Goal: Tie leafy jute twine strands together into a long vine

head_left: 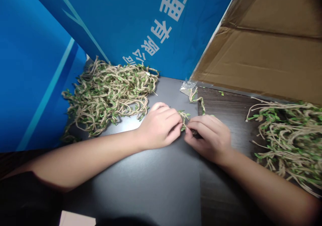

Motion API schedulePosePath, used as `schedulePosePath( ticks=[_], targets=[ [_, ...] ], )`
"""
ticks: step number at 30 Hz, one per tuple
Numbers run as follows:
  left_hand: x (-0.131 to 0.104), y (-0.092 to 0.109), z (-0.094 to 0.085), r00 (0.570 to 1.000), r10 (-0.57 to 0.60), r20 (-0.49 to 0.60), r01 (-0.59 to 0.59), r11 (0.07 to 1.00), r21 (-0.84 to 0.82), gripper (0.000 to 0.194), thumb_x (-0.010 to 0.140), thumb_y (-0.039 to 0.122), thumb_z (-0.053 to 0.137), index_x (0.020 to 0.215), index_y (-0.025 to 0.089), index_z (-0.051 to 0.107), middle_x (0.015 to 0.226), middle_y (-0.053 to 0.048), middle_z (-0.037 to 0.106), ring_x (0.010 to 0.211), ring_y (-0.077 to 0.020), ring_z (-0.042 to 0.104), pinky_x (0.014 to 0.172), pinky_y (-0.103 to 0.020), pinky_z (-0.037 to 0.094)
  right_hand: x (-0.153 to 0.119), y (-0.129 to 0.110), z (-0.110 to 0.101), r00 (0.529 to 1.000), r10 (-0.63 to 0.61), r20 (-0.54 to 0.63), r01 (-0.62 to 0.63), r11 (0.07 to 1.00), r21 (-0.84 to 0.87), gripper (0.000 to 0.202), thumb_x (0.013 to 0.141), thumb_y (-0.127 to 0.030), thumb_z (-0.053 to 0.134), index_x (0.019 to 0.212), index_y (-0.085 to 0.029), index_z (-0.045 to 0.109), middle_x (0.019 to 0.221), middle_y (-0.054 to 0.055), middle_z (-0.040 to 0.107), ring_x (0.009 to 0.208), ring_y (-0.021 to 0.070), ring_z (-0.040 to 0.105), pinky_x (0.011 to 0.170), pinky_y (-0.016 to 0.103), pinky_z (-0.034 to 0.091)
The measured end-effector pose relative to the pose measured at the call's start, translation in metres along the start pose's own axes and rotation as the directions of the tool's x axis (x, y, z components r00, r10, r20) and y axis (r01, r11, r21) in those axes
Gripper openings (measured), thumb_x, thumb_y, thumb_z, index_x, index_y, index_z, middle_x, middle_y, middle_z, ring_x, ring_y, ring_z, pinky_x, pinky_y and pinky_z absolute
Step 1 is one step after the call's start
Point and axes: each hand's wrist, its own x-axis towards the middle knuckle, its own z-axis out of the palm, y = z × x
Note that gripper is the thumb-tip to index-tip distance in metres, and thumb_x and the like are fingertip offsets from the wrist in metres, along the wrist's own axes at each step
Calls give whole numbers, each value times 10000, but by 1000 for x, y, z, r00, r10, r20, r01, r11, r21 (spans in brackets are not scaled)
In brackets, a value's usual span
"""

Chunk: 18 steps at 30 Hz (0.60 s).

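Both hands meet over the table, fingers pinched on a leafy twine cord [202, 105], tan jute with small green leaves. My left hand [163, 123] is closed on one part of it, and my right hand [210, 135] grips it a short way to the right. Between the fingertips a short bit of twine shows. One end of the cord trails up behind my right hand toward a small clear plastic bag [187, 86]. The fingers hide the rest of what they hold.
A large tangled heap of leafy twine [113, 95] lies at the left; another pile [291, 135] is at the right. Blue printed panels [120, 24] and a cardboard sheet [266, 54] stand behind. A pale card [76, 219] shows at the bottom edge of the grey table surface [151, 185].
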Motion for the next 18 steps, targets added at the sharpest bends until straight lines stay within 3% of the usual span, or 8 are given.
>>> schedulePosePath(
  ticks=[6,11,18],
  targets=[
    [2,0,-1,999,-30,13,30,997,-69,192,1028,245,496,895,179,617,853,-31,691,845,-173,621,934,-381,416,4,-3,-3,996,45,-79,-38,995,93,205,842,-57,714,946,-209,624,885,34,726,758,160,656,701,306,525],
    [3,-2,-2,999,-36,34,42,979,-201,194,1027,235,495,882,177,609,836,-25,686,805,-157,610,875,-351,421,6,-2,-4,994,93,-52,-79,971,227,204,862,-54,707,957,-212,621,885,35,700,788,158,667,735,300,539],
    [3,-4,-1,997,-66,35,72,973,-218,174,1000,207,511,857,176,604,807,-19,664,771,-157,583,855,-347,420,0,1,0,1000,20,-11,-19,1000,7,236,893,-150,763,1096,-213,660,1018,59,767,869,189,687,783,348,538]
  ],
)
